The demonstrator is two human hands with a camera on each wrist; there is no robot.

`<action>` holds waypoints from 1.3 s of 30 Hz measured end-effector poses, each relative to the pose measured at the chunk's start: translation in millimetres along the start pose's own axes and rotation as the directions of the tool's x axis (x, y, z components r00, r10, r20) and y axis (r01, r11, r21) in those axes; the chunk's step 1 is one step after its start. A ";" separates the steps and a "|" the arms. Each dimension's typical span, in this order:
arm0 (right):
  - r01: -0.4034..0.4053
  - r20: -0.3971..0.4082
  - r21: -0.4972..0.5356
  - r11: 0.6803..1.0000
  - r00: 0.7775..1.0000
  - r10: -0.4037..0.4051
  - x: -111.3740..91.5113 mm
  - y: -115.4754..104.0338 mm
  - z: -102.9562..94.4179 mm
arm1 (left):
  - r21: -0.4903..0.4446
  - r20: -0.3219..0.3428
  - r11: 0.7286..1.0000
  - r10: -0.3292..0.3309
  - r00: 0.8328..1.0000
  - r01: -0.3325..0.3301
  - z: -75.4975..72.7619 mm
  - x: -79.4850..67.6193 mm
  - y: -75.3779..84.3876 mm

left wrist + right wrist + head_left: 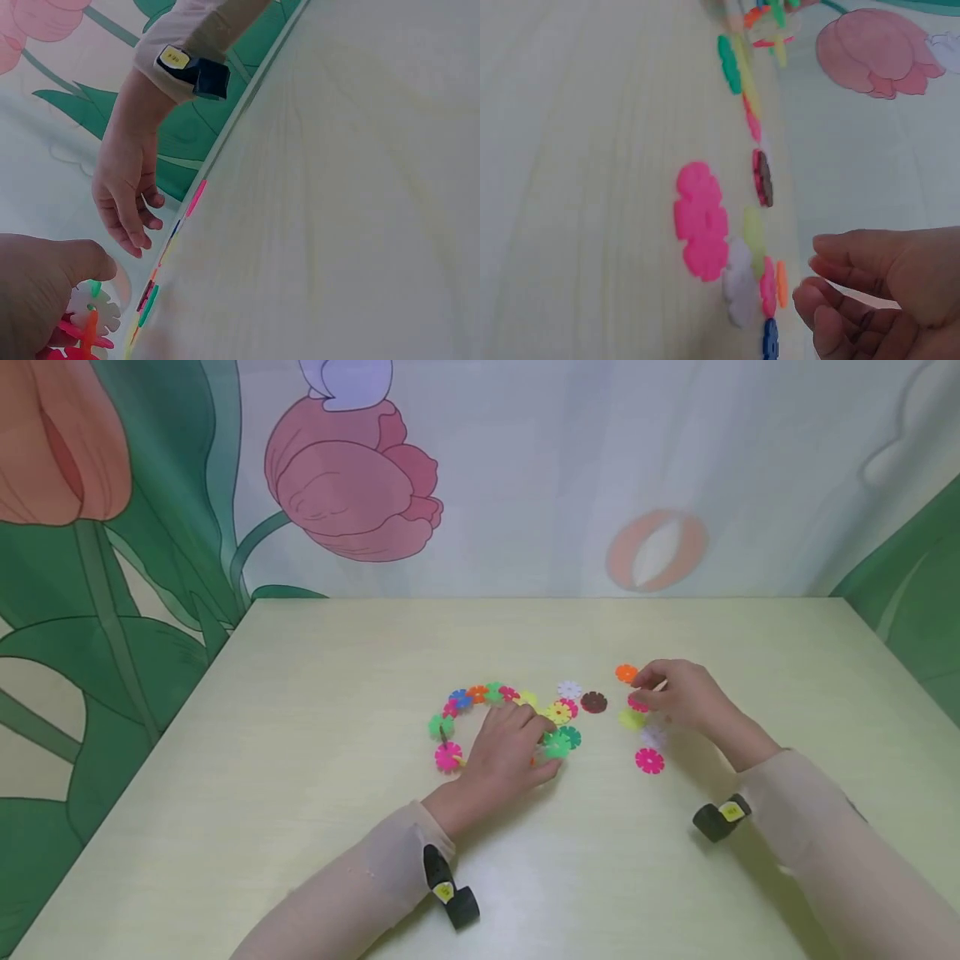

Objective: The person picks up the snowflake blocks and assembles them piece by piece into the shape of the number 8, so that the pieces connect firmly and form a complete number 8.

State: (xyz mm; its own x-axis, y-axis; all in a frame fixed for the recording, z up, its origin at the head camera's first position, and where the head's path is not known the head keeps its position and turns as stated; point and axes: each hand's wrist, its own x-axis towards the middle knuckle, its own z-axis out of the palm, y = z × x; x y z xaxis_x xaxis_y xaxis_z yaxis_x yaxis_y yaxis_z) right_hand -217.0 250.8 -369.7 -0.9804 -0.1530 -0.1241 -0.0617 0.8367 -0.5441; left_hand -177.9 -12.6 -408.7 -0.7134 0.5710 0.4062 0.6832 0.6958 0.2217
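A curved chain of interlocking plastic snowflake discs (pixel 461 698), in pink, green, blue, orange and other colours, lies at the middle of the table. My left hand (pixel 504 747) bends over its right part and grips it; the palm hides some of the discs. By the left thumb shows a bright green disc (pixel 557 745). In the left wrist view, white and red discs (pixel 105 311) show below that thumb. My right hand (pixel 684 695) hovers at the loose discs on the right, fingers bent and nothing between them. Its fingertips are close to a pink disc (pixel 637 702) and an orange disc (pixel 626 673).
Between the hands lie loose discs: a brown one (pixel 594 702), a white one (pixel 569 691), a yellow one (pixel 559 712) and a dark green one (pixel 573 737). Nearer the front right is another pink disc (pixel 649 761). A flower-printed curtain (pixel 525 485) hangs behind the table (pixel 337 710).
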 end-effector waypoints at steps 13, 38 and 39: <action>-0.065 0.071 -0.145 0.987 0.995 0.075 17.8 10.9 4.2 | -0.005 0.038 1.000 -0.025 0.999 0.025 -1.5 0.3 1.5; -0.102 0.022 -0.027 0.994 0.995 0.102 14.7 17.7 6.1 | 0.006 0.057 0.999 -0.034 0.998 0.034 -1.2 -0.4 -0.2; -0.102 0.008 -0.004 0.995 0.995 0.102 12.3 17.1 6.1 | 0.008 0.058 0.999 -0.033 0.998 0.032 -1.5 -0.5 -0.2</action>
State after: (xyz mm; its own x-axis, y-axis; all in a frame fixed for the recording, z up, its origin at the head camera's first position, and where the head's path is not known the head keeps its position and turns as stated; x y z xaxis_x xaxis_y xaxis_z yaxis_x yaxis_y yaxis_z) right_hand -229.0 260.0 -385.6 -0.9801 -0.0714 -0.1854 0.0376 0.8498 -0.5258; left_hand -177.4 -13.6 -407.6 -0.7432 0.5725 0.3464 0.6586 0.7171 0.2279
